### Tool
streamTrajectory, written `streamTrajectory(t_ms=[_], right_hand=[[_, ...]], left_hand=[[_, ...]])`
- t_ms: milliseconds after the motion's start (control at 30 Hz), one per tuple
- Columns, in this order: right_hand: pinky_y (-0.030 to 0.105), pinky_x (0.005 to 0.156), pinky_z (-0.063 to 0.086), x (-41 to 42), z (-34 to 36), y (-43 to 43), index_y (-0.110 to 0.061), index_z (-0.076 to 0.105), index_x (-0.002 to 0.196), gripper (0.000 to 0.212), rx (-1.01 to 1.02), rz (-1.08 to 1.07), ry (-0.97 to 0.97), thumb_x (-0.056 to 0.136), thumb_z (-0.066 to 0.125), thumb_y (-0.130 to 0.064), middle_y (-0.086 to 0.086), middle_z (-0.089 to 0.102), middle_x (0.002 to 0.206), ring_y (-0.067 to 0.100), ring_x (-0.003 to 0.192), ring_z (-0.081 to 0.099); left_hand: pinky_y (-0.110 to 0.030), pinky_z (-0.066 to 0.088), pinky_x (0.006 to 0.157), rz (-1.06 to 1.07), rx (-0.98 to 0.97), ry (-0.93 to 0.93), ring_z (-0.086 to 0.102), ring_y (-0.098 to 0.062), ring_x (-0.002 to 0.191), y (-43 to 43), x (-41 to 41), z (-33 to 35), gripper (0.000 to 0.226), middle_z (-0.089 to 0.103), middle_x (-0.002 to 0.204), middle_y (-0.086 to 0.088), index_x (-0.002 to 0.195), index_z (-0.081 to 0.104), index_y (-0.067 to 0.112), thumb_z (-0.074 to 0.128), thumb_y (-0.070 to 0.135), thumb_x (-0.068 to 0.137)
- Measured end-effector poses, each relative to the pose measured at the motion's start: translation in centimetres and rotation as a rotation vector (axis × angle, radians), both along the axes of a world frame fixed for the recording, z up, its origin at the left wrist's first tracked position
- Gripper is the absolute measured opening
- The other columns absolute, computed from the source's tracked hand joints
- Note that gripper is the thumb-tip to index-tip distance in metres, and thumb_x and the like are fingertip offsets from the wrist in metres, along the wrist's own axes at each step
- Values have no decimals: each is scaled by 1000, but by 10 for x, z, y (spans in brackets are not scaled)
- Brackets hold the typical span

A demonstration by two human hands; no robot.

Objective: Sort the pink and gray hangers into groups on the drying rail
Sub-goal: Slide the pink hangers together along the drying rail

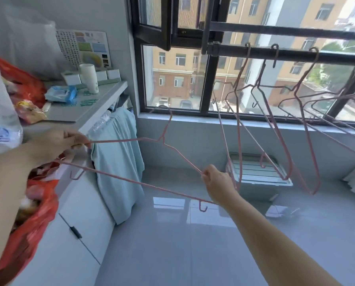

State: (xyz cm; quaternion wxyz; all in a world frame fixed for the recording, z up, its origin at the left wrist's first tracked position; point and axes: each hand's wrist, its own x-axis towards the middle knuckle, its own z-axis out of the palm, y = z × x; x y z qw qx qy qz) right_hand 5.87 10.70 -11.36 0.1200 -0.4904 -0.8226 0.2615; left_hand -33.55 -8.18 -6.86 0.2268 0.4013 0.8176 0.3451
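I hold one pink wire hanger (143, 183) flat in front of me, below the window. My left hand (57, 144) pinches its left corner and my right hand (217, 182) grips its right shoulder end. Its hook (166, 112) points up toward the window sill. The dark drying rail (296, 52) runs across the window at upper right. Several pink hangers (238, 124) dangle from it, tilted, further along with a darker grayish hanger (327, 118) among them. No hanger hangs on the rail's left end.
A white cabinet (75, 213) stands at left, its top cluttered with a red plastic bag (17, 79), a paper cup (90, 78) and small boxes. A light blue garment (118, 162) drapes over its edge. The open window frame (151, 23) juts inward at top. Glossy gray floor lies below.
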Motion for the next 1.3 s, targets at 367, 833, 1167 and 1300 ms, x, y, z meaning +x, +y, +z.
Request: streamTrajectory(t_ms=[367, 833, 1167, 1300], right_hand=[[18, 42, 40, 22, 14, -77, -26, 61, 96, 29, -434, -20, 440, 95, 36, -11, -3, 44, 66, 9, 50, 39], [14, 36, 28, 4, 87, -84, -18, 59, 100, 32, -420, -162, 1056, 96, 31, -5, -14, 39, 43, 2, 36, 30], [15, 33, 31, -11, 129, -46, -16, 58, 93, 28, -498, -192, 1143, 96, 32, -6, -6, 41, 52, 1, 32, 35], [15, 34, 32, -6, 123, -33, -17, 57, 95, 28, -520, -231, 1086, 95, 32, -6, -1, 41, 61, 0, 30, 37]], left_hand=[[-40, 30, 105, -86, -26, 304, 41, -33, 127, 79, 104, -54, 56, 44, 139, -16, 135, 40, 16, 59, 33, 85], [1, 42, 72, -642, 196, -268, 43, 4, 115, 48, 268, 6, 109, 29, 145, 13, 143, 14, 30, 71, 57, 53], [-18, 47, 89, -569, 435, -306, 53, 4, 112, 77, 286, 31, 94, 45, 132, 23, 133, 32, 39, 72, 58, 50], [-8, 49, 73, -533, 452, -377, 55, 3, 108, 86, 298, 28, 78, 50, 119, 25, 118, 33, 53, 74, 48, 52]])
